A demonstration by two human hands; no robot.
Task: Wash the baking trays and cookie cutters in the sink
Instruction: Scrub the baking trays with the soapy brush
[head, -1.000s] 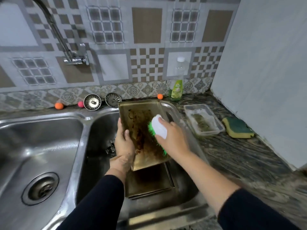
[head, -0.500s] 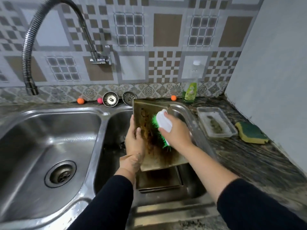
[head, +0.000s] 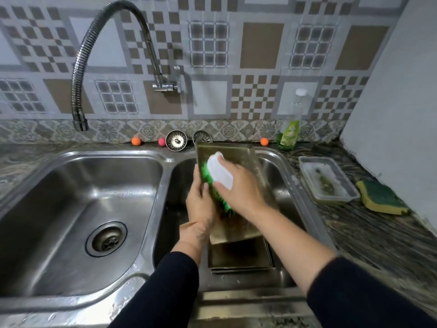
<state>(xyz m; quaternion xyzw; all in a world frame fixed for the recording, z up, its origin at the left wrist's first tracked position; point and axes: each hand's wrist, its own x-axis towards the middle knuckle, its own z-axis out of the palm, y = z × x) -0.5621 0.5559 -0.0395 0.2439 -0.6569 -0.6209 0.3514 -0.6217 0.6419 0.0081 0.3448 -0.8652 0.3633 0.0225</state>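
— What is seen, largest first?
— A polished stainless double sink [head: 78,209]. In its right basin a flat, stained rectangular baking tray [head: 250,162] is propped steeply, its left edge gripped by the left hand [head: 201,204].
— And smaller?
— A white-backed, green-bristled scrubbing brush [head: 218,174] is clasped in the right hand [head: 241,188], bristles pressed against the tray.

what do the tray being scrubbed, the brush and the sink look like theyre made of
Baking tray: likely metal, a dull brass-toned sheet with a thin rigid edge.
Brush: probably plastic, with a smooth white back and bright green bristles.
Sink: apparently stainless steel, brushed grey with soft reflections.
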